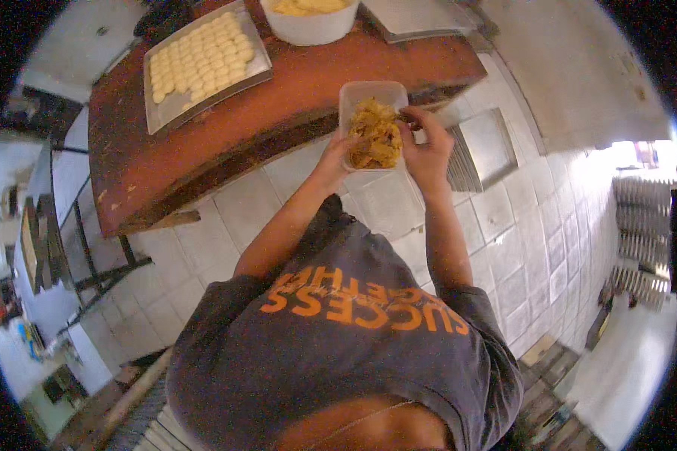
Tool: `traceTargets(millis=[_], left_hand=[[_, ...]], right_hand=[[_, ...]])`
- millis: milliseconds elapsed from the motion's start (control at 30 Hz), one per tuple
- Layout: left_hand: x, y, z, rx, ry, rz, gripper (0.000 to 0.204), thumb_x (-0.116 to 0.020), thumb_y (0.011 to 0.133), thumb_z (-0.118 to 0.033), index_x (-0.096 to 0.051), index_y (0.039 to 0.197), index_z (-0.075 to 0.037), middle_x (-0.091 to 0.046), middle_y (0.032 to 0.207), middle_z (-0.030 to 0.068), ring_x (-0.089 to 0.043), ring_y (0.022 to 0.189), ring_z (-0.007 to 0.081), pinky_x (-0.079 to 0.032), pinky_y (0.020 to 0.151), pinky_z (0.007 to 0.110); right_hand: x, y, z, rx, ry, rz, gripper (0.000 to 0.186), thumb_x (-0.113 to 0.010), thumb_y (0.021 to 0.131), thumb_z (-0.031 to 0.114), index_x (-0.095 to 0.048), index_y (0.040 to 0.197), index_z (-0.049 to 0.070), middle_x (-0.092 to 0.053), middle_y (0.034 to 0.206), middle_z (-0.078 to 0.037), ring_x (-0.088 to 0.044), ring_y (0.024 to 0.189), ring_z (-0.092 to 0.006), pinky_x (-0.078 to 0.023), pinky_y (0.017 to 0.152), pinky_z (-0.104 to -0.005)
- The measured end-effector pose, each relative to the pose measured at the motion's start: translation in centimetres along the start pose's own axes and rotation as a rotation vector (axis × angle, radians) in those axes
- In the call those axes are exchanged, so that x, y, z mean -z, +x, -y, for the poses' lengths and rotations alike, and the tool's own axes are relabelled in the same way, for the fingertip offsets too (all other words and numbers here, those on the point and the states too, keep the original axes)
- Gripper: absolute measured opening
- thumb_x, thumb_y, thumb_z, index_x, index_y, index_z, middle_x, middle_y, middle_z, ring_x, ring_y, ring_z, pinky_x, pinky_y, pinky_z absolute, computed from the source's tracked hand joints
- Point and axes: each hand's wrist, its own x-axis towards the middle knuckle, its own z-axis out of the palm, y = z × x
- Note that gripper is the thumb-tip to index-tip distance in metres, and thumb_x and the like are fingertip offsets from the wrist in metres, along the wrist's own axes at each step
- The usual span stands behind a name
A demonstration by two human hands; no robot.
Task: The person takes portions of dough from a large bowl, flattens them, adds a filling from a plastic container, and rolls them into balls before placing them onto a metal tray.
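The translucent, rectangular plastic tub of golden-brown flaky pieces is held at the near edge of the red-brown tabletop, toward its right end; whether it rests there cannot be told. The left hand grips its left wall, fingers curled closed around it, thumb at the rim. The right hand is at the opposite rim, its thumb and forefinger bent close together; whether they pinch a flake is unclear. Good handling probably means a level tub, a firm left grip, light right fingertips, and working over the tabletop to catch crumbs.
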Motion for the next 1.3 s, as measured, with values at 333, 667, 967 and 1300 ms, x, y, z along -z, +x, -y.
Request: traceTargets(millis=[333,667,967,1300], left_hand=[[11.1,10.7,-1.0,-0.094,-0.042,-0.290,0.043,-0.049,0.083,-0.012,-0.034,0.124,-0.009,-0.048,0.117,0.0084,-0.052,0.102,0.0229,-0.046,0.083,0.037],[11.5,16.7,-3.9,-0.263,0.237,-0.660,0.039,-0.054,0.082,-0.018,-0.043,0.117,-0.005,-0.050,0.113,0.0047,-0.051,0.099,0.0157,-0.042,0.082,0.031],[8.4,20.5,-4.6,-0.296,0.377,-0.900,0.046,-0.052,0.082,-0.037,-0.047,0.115,-0.005,-0.056,0.104,0.0068,-0.056,0.090,0.0184,-0.046,0.077,0.032],[11.0,20.0,-4.7,-0.243,0.578,-1.237,0.028,-0.055,0.081,-0.021,-0.056,0.100,-0.001,-0.059,0.093,0.0052,-0.054,0.082,0.0136,-0.042,0.072,0.026]], right_hand=[[-8.2,5.9,-10.3,-0.582,0.432,0.249,0.012,-0.059,0.076,0.002,-0.056,0.086,-0.003,-0.061,0.077,-0.009,-0.059,0.066,-0.0144,-0.046,0.061,-0.0252],[-17.0,13.3,-18.9,-0.243,0.236,0.877,0.023,-0.061,0.076,0.010,-0.057,0.096,-0.002,-0.061,0.074,-0.011,-0.059,0.063,-0.0141,-0.047,0.057,-0.0260],[-22.0,16.2,-23.8,-0.504,0.561,0.964,0.026,-0.061,0.077,0.012,-0.056,0.098,-0.001,-0.062,0.078,-0.009,-0.059,0.067,-0.0145,-0.049,0.059,-0.0269],[-18.9,26.7,-41.3,-0.569,0.634,0.683,0.013,-0.057,0.077,0.002,-0.061,0.089,-0.002,-0.063,0.079,-0.008,-0.058,0.066,-0.0131,-0.047,0.058,-0.0224]])
